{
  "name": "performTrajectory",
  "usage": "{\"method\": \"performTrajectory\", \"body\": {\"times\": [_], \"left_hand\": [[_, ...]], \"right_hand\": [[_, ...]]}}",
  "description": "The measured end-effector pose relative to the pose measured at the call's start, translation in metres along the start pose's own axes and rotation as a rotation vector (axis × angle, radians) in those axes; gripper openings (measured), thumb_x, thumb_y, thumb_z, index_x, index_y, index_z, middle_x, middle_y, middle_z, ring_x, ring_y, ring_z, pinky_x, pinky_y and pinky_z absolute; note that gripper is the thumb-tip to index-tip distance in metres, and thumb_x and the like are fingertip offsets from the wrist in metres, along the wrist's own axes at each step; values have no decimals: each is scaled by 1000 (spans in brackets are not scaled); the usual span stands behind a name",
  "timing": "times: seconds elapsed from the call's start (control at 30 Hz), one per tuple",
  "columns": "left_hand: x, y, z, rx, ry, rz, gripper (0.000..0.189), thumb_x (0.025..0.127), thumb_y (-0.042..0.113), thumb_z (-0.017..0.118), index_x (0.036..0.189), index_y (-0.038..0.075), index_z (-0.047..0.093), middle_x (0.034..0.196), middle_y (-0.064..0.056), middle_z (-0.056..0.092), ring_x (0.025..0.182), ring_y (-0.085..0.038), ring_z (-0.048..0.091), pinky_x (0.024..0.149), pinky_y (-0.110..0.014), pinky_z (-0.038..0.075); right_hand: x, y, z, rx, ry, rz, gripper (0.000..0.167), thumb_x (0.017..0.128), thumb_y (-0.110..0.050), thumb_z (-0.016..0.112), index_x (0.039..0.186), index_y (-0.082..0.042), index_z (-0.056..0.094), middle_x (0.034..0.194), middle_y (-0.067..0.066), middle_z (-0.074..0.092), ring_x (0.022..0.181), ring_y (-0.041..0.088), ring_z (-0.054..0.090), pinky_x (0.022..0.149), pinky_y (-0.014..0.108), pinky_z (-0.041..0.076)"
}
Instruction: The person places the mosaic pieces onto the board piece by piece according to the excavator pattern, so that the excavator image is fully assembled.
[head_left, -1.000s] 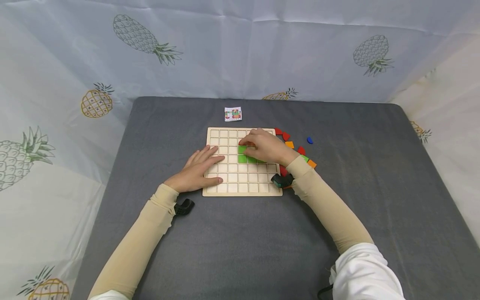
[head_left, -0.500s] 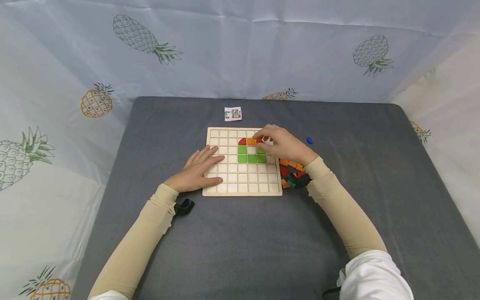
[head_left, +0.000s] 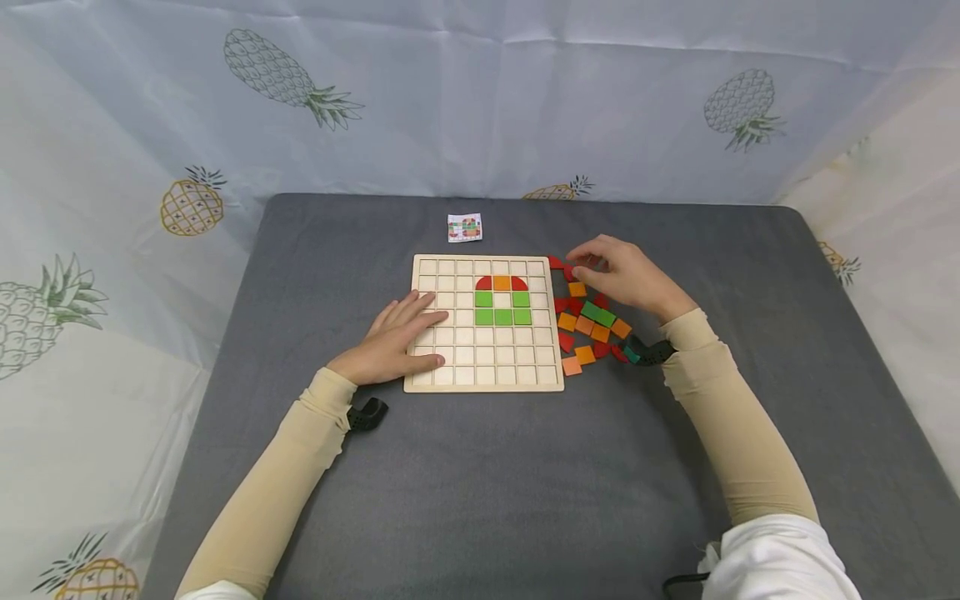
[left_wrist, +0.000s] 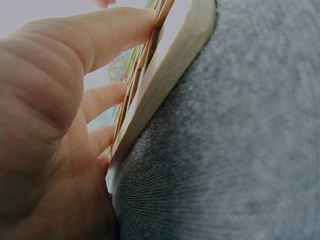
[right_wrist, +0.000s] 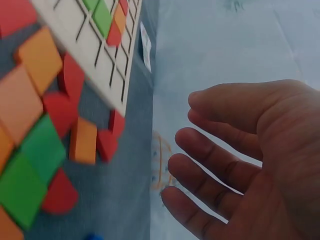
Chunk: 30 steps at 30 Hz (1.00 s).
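Showing blue piece (right_wrist: 93, 237): right-wrist view; right grip (head_left: 626, 272) blocks head's.

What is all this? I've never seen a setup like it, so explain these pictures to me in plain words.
There is no machine here, just a person's two bare hands. The wide picture is taken from the person's head, looking forward and down; each close-up is taken from one wrist.

On the dark grey table lies a wooden grid board. Eight red, orange and green pieces sit in it, ringing one bare square. Loose pieces are scattered to its right, and a small printed card lies beyond it.

The left hand rests on the board's left side. The right hand is over by the loose pieces, fingers gently bent, with nothing visible in its grasp.
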<state>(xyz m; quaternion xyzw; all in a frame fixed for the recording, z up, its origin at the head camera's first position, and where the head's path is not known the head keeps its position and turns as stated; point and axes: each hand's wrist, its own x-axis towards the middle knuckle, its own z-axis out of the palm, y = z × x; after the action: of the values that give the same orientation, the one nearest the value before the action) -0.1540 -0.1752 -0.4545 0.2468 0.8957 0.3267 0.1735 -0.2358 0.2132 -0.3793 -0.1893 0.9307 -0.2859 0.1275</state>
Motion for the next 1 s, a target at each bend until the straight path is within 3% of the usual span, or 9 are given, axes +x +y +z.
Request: {"method": "performTrajectory", "body": {"times": [0.23, 0.47, 0.8, 1.0], "left_hand": [[0, 0, 0, -4, 0, -4, 72, 96, 43, 67, 158, 21, 37, 173, 1, 7, 161, -22, -4, 128, -50, -4], [0, -1, 1, 10, 3, -1, 72, 96, 42, 66, 158, 21, 37, 173, 1, 7, 161, -23, -4, 128, -50, -4], [0, -1, 1, 8, 3, -1, 73, 96, 42, 68, 158, 21, 37, 173, 0, 7, 161, -24, -4, 128, -51, -3], [1, -3, 1, 10, 5, 1, 73, 95, 42, 68, 158, 20, 37, 173, -2, 9, 161, -25, -4, 128, -53, -4]], "right_hand": [[-8, 32, -21, -17, 28, 148, 41, 106, -29, 53, 139, -6, 57, 132, 18, 55, 114, 34, 55, 95, 54, 49], [-7, 53, -20, -123, -41, 243, 40, 105, -27, 54, 139, -6, 57, 130, 24, 63, 113, 38, 61, 93, 56, 52], [-1, 64, -4, -184, -43, 266, 39, 103, -25, 61, 134, -2, 58, 113, 24, 63, 89, 33, 60, 78, 48, 51], [0, 62, -2, -182, -45, 277, 39, 103, -21, 57, 136, 0, 56, 116, 25, 62, 92, 34, 58, 81, 49, 52]]}}
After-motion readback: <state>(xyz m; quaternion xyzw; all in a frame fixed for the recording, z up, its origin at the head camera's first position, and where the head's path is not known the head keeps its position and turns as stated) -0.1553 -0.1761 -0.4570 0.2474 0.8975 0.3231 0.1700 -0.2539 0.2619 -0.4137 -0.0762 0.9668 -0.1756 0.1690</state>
